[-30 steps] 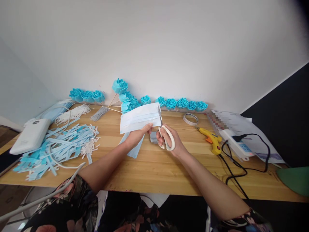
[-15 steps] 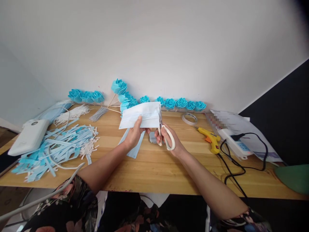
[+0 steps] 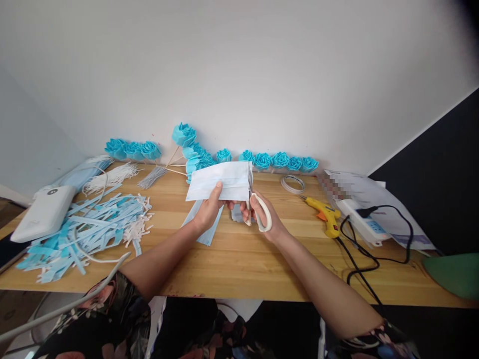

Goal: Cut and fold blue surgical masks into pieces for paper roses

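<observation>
My left hand (image 3: pixel 209 210) is closed on a pale blue face mask (image 3: pixel 220 179), thumb on top, fingers beneath. The mask is held flat above the table. Through the handles of white-handled scissors (image 3: pixel 265 214) go the fingers of my right hand (image 3: pixel 270 223). The scissor blades lie along the mask's right edge, where a narrow strip stands slightly apart; how far the blades are open I cannot tell. Under my hands are pale blue strips (image 3: pixel 206 235) and a small greyish-blue stack (image 3: pixel 237 214), partly hidden.
Blue flowers (image 3: pixel 263 160) line the wall. To the left are a pile of cut strips (image 3: pixel 97 229), a white power bank (image 3: pixel 44 212) with a cable, and grey wires (image 3: pixel 151 177). A tape roll (image 3: pixel 293 184), yellow glue gun (image 3: pixel 325 215) and power strip (image 3: pixel 364 224) sit to the right.
The mask has dropped slightly and shifted a little right. A narrow strip at its right edge now stands more apart from it. Both hands keep their hold.
</observation>
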Demonstrator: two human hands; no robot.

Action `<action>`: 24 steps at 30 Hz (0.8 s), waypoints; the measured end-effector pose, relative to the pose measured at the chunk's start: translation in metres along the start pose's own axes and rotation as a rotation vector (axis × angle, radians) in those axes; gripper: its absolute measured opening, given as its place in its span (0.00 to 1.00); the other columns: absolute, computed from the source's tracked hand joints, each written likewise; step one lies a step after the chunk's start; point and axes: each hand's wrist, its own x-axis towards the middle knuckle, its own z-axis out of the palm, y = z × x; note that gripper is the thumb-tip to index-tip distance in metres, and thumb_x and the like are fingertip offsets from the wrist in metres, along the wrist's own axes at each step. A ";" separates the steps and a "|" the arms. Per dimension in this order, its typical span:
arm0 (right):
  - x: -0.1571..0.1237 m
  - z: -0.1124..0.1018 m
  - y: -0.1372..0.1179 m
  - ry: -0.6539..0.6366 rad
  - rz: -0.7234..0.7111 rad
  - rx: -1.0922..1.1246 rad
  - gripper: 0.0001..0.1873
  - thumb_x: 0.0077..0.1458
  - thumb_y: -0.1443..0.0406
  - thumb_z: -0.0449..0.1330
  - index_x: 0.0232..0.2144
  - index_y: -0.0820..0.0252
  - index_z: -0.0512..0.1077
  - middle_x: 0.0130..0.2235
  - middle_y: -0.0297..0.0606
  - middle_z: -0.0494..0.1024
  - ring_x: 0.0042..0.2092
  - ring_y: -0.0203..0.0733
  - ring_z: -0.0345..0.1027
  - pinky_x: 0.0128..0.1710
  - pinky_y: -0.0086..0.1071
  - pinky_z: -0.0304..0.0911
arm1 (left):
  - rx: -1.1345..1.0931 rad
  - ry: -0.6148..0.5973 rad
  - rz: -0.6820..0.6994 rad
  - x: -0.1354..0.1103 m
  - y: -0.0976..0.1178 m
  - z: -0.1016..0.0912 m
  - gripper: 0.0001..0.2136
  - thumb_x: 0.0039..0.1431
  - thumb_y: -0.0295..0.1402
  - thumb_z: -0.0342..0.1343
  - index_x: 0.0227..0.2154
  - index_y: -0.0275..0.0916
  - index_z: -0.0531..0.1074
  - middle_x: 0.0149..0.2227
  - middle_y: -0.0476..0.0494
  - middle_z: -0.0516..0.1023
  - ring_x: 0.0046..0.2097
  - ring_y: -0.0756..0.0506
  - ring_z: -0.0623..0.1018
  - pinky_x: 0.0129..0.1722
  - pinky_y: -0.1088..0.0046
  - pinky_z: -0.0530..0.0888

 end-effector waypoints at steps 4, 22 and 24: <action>-0.001 0.001 -0.001 0.012 0.011 0.021 0.27 0.53 0.41 0.59 0.32 0.58 0.65 0.27 0.31 0.70 0.22 0.31 0.61 0.18 0.27 0.57 | 0.010 -0.003 0.028 0.001 -0.002 -0.001 0.24 0.65 0.52 0.43 0.30 0.35 0.70 0.28 0.41 0.76 0.29 0.46 0.74 0.31 0.67 0.72; -0.002 0.003 -0.001 0.057 0.013 0.044 0.25 0.53 0.43 0.61 0.30 0.58 0.64 0.24 0.29 0.68 0.19 0.30 0.60 0.16 0.26 0.55 | 0.018 0.000 0.050 0.002 -0.008 -0.003 0.25 0.65 0.54 0.43 0.34 0.35 0.72 0.29 0.42 0.76 0.27 0.47 0.72 0.31 0.67 0.72; -0.002 0.003 0.000 0.061 0.019 0.045 0.25 0.53 0.43 0.61 0.29 0.59 0.64 0.24 0.29 0.68 0.19 0.30 0.59 0.15 0.26 0.55 | 0.016 0.001 0.052 0.002 -0.008 -0.003 0.25 0.65 0.54 0.43 0.34 0.35 0.72 0.29 0.42 0.75 0.27 0.47 0.72 0.31 0.67 0.72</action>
